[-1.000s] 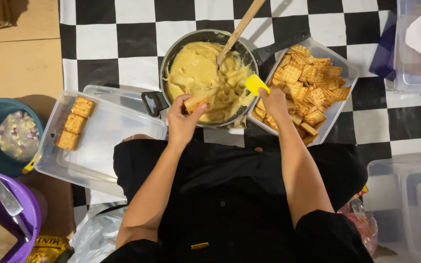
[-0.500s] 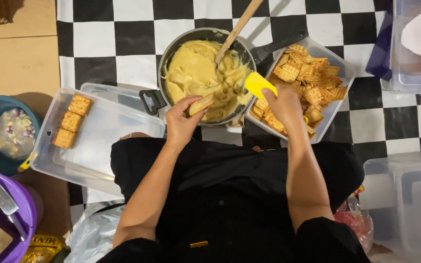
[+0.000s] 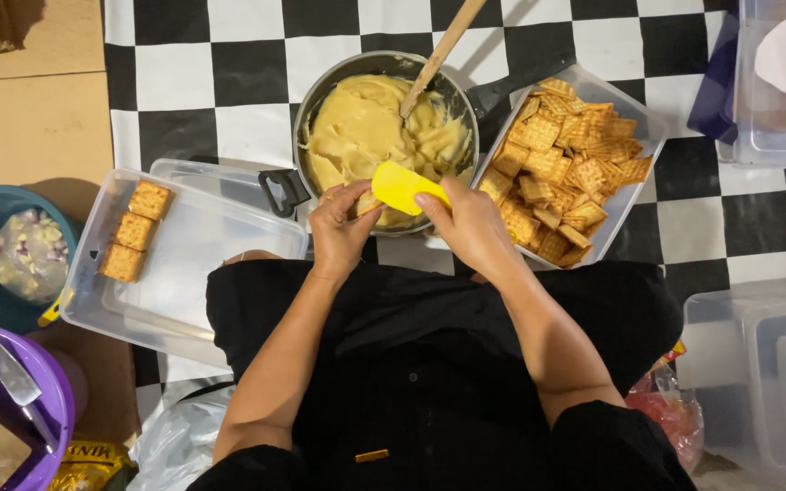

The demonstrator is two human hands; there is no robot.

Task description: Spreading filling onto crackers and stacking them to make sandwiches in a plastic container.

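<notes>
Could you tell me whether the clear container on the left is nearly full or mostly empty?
Mostly empty: the clear container holds only three crackers in a row at its left end.

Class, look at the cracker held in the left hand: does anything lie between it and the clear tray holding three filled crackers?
Nothing visible. The left hand holds the cracker by the pan; the tray lies just left, its near part bare.
</notes>
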